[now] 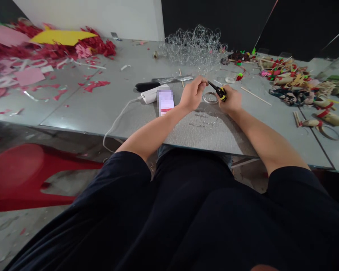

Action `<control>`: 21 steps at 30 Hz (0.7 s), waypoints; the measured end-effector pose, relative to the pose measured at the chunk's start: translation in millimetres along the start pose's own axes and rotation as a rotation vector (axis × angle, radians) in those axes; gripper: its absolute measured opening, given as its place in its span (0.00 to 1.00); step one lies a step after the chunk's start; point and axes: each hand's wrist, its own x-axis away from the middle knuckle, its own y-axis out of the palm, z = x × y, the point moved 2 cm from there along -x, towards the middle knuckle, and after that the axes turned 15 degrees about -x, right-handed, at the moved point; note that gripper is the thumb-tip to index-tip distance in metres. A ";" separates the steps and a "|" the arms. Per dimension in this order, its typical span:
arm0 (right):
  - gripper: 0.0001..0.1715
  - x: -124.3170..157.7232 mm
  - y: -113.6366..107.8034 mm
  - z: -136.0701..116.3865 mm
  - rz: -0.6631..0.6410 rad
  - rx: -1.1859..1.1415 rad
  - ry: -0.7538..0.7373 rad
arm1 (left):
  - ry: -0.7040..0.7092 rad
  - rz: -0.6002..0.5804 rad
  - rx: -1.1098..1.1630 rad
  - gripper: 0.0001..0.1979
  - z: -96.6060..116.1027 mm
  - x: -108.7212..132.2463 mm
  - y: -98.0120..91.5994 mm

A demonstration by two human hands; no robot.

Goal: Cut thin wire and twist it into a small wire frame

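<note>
My right hand (232, 99) is wrapped round the yellow-and-black handles of a pair of pliers (220, 92). Their dark jaws point up and left, close to the fingertips of my left hand (192, 94). Those left fingers are pinched together; what sits between them is too small to make out. Just below the pliers, a round ring-shaped roll (210, 98) lies on the table. Thin bent pieces of wire (206, 119) are scattered on the grey mat (183, 133) between my forearms.
A phone (166, 101) lies beside a white power bank (154, 95) with a cable. Behind stands a tangled heap of silver wire (197, 45). Red and pink paper scraps (97, 86) spread left; small crafted pieces (293, 94) crowd the right. A red stool (19, 165) stands below left.
</note>
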 end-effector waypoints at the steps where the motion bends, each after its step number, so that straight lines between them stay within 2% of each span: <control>1: 0.24 0.1 -1.4 -1.9 0.029 0.019 0.050 | -0.026 0.002 0.005 0.26 -2.5 -0.5 1.0; 5: 0.21 0.8 -3.1 -11.2 0.048 0.022 0.112 | -0.119 -0.011 0.076 0.26 -12.2 -2.3 5.2; 9: 0.19 0.6 -2.3 -10.7 0.034 0.035 0.107 | -0.116 -0.036 0.070 0.28 -16.8 -4.3 5.3; 13: 0.20 -0.7 1.8 -4.7 0.021 0.083 0.064 | -0.064 -0.042 0.055 0.36 -14.5 -6.4 2.0; 17: 0.22 -1.9 5.6 -3.7 0.013 0.098 0.088 | -0.121 -0.032 0.059 0.44 -10.1 -5.6 0.2; 21: 0.22 -1.9 5.3 -7.1 0.030 0.099 0.106 | -0.104 0.002 0.087 0.52 -3.3 -1.0 -0.2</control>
